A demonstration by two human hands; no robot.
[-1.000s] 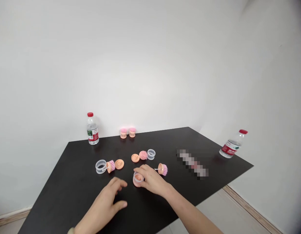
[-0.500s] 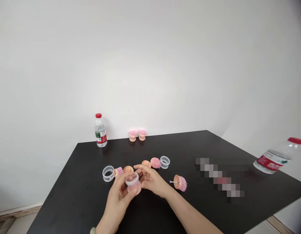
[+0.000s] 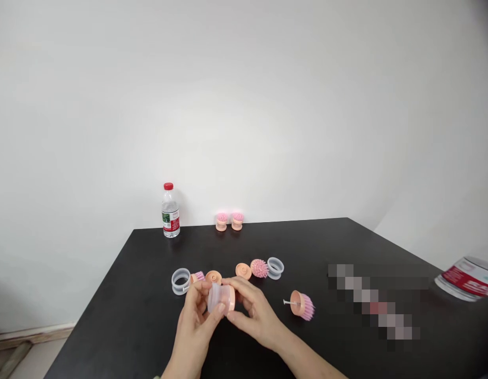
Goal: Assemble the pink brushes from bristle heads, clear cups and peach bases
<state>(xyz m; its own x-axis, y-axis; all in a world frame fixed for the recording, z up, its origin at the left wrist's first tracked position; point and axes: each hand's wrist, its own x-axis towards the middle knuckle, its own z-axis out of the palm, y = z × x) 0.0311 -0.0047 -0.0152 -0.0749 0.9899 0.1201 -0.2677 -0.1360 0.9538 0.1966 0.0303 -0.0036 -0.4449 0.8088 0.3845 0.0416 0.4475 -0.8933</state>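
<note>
My left hand (image 3: 197,322) pinches a translucent plastic collar (image 3: 214,298) that lies on its side above the table, its wide rim facing left. A peach cap (image 3: 231,298) forms the collar's right end, gripped by the fingers and thumb of my right hand (image 3: 256,311). Just beyond my hands are a loose clear ring (image 3: 181,281), a small pink-bristled brush head (image 3: 198,277) partly hidden by my left fingers, and a peach disc (image 3: 213,277). Right of my right hand, another brush head (image 3: 302,305) rests on its side with a white pin sticking out.
Farther back lie a second peach disc (image 3: 244,271), a pink-bristled head (image 3: 259,268) and another clear ring (image 3: 275,268). Two whole brushes (image 3: 229,222) stand by the wall. Water bottles stand left (image 3: 171,213) and right (image 3: 467,278). A pixelated patch (image 3: 374,305) covers something on the black table (image 3: 121,316).
The collar has turned from upright to sideways, showing its peach end. My right fingers, earlier beside it, have closed on that end. The whole view has shifted slightly.
</note>
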